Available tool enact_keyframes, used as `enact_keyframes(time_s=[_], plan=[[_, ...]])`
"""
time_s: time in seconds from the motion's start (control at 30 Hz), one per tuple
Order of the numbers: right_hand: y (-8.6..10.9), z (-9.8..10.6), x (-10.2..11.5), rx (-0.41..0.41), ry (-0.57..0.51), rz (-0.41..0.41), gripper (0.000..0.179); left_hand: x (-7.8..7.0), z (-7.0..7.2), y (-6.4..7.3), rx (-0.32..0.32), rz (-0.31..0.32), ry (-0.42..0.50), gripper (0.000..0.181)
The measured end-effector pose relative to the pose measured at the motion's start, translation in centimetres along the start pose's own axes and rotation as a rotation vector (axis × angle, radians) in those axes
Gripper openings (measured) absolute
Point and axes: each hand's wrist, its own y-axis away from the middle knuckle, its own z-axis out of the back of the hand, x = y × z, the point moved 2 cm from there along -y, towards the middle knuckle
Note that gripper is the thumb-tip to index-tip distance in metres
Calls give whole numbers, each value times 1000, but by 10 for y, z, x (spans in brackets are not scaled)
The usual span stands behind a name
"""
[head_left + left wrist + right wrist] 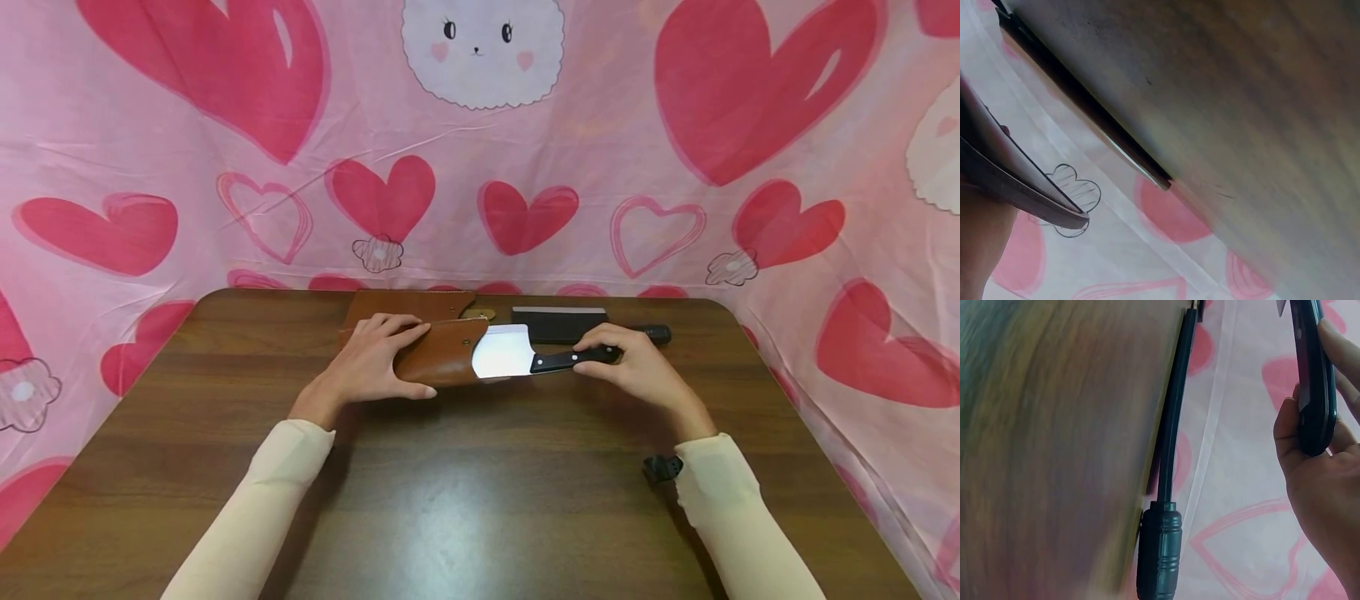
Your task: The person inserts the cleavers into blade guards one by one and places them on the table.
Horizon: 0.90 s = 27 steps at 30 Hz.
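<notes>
My left hand (367, 358) grips a brown leather sheath (438, 354), thumb along its near side and fingers over the top. From the sheath's right end sticks the shiny blade of a cleaver (504, 352); the rest of the blade is hidden inside the leather. At the other end, my right hand (633, 367) pinches the cleaver's black riveted handle (557, 361) between thumb and fingers. In the right wrist view that handle (1315, 387) is held above the table level. Part of the sheath (1035, 209) shows edge-on in the left wrist view.
Behind, a second brown leather sheath (412, 302) with a small brass-coloured piece lies at the table's far edge. Right of it lies a black-bladed knife (558, 327) with a silver edge and ribbed black handle (1159, 556). A pink heart-print cloth (450, 133) hangs behind the wooden table (450, 467).
</notes>
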Motion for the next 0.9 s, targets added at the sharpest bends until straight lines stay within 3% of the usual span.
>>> enact_keyframes(time_s=[0.9], plan=[[-14, -17, 8, 49, -30, 14, 23, -4, -1, -1, 13, -8, -9, 107]])
